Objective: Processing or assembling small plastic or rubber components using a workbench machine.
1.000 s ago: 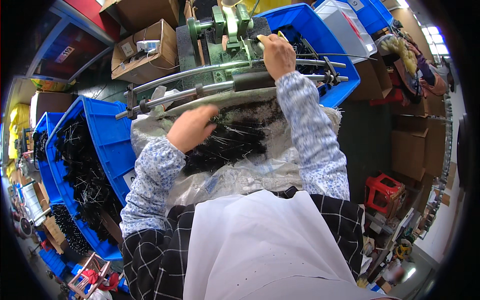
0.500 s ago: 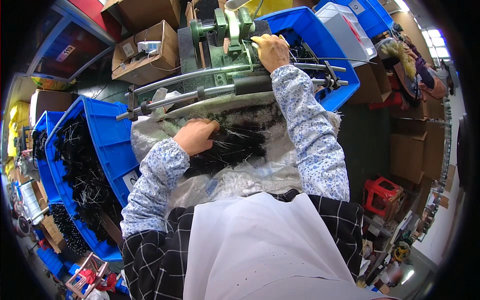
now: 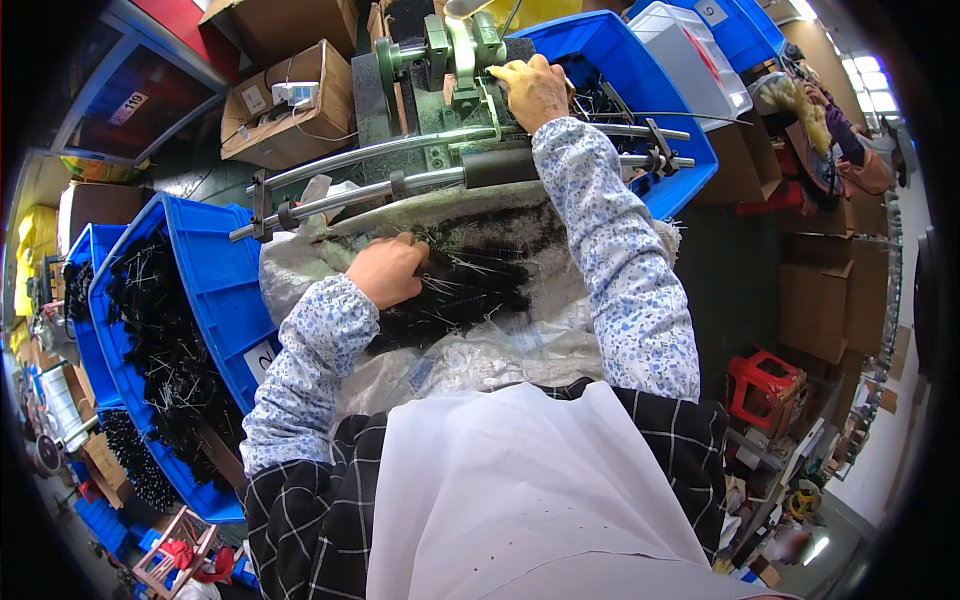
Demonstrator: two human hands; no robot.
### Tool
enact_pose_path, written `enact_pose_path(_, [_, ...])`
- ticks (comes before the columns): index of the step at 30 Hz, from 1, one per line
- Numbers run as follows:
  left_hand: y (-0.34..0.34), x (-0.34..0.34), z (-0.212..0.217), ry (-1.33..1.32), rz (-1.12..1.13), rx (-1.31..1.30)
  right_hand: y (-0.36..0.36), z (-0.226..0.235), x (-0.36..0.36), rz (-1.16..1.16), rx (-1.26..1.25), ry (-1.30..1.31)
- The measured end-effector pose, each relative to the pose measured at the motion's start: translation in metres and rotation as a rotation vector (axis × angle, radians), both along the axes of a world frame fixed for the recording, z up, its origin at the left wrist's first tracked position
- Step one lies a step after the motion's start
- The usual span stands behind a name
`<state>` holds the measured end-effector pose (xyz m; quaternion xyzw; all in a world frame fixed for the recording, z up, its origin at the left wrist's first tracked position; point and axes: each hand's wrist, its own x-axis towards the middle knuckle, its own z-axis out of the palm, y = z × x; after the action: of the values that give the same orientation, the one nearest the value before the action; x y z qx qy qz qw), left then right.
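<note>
Blue bin (image 3: pixel 215 300) at far left holds more black wire brushes. Left hand (image 3: pixel 388 270), fingers curled down, grips into the brush pile (image 3: pixel 470 285) on the plastic sheet (image 3: pixel 480 350). Right hand (image 3: pixel 532 88) closed at the green machine (image 3: pixel 450 55); what it pinches cannot be told. Step judged: feeding. Next pick needs one brush separated cleanly.

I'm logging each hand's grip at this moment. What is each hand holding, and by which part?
The left hand is closed in the heap of black wire brushes; which part it grips cannot be told. The right hand rests at the green machine; anything held is hidden.
</note>
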<state>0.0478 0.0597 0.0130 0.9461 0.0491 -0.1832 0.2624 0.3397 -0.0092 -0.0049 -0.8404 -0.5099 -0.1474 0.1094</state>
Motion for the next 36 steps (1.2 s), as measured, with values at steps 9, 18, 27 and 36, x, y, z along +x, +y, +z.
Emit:
enact_pose_path(9, [0.017,-0.011,0.001,-0.167,0.096,-0.158,-0.028,0.005,-0.009,-0.229,0.084,-0.036])
enact_pose_path(18, [0.016,0.000,0.056,-0.290,0.197,-0.141,0.017,-0.003,-0.049,-0.186,0.093,0.003])
enact_pose_path(27, [0.027,-0.002,0.057,-0.481,0.291,-0.403,-0.022,0.003,-0.010,-0.192,0.073,0.006])
enact_pose_path(36, [0.020,0.018,0.048,-0.496,0.180,-0.496,-0.030,0.019,0.038,-0.206,-0.204,0.022])
